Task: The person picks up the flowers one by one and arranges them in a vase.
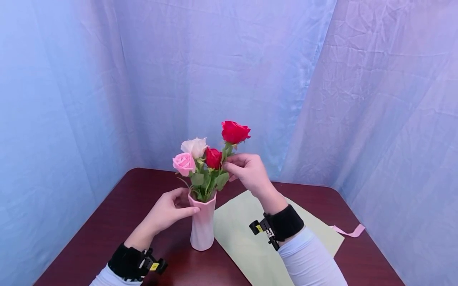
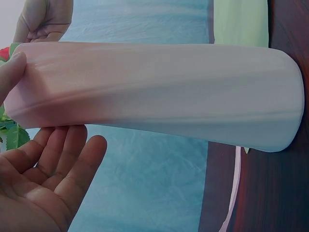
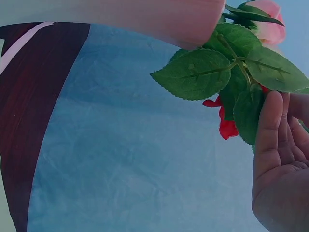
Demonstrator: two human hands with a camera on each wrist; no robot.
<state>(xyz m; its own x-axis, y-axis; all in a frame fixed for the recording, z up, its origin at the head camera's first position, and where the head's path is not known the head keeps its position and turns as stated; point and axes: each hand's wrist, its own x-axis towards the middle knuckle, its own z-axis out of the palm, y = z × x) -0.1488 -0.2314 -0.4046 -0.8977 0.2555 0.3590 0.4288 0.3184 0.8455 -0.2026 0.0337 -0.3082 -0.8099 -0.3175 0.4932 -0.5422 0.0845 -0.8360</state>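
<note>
A tall vase, pink at the top and white below, stands upright on the table. My left hand holds it near the rim, thumb on the front and fingers round the far side; the left wrist view shows fingertips against the vase wall. In the vase are a pink rose, a white rose and a red rose. My right hand pinches the stem of a higher red rose, just under its bloom. Green leaves partly hide that grip in the right wrist view.
A pale green sheet lies on the dark red-brown table, right of the vase and beneath my right forearm. A pink ribbon sticks out past the sheet's right side. Bluish curtains hang behind and beside the table.
</note>
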